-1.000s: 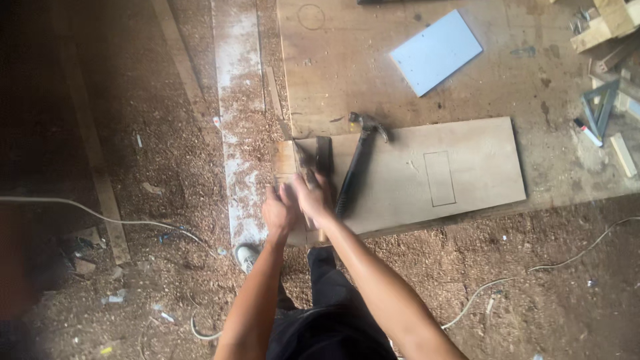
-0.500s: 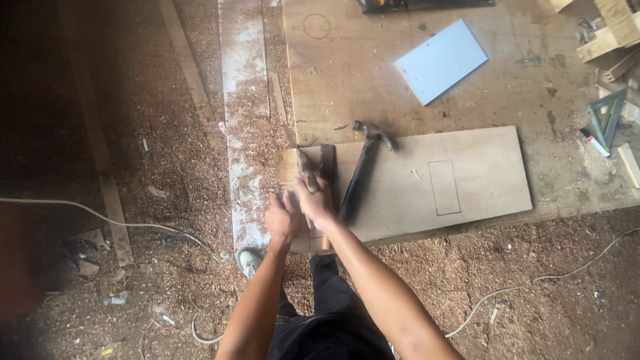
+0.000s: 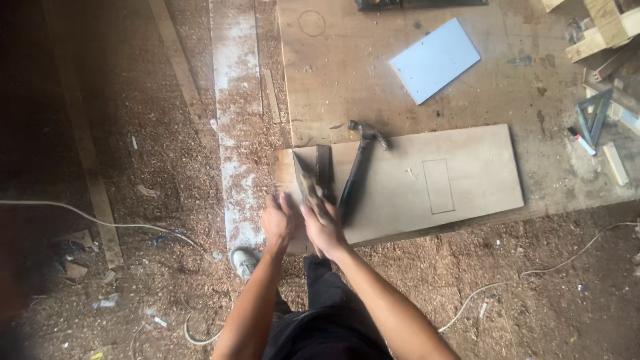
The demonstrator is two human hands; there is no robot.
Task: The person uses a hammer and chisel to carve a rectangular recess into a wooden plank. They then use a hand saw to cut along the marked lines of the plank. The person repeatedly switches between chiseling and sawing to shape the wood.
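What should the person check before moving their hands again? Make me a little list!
1. Right hand grips the thin tool: ok, fingers wrap it.
2. Left hand steadies beside it at the board edge: ok.
3. Tool tip sits on the board near its left end: cannot tell, blurred.
4. Hammer lies clear of the hands: not ok, its handle ends right beside the right hand.
5. Board lies flat on the work surface: ok.
6. Foot away from the white cable: ok.
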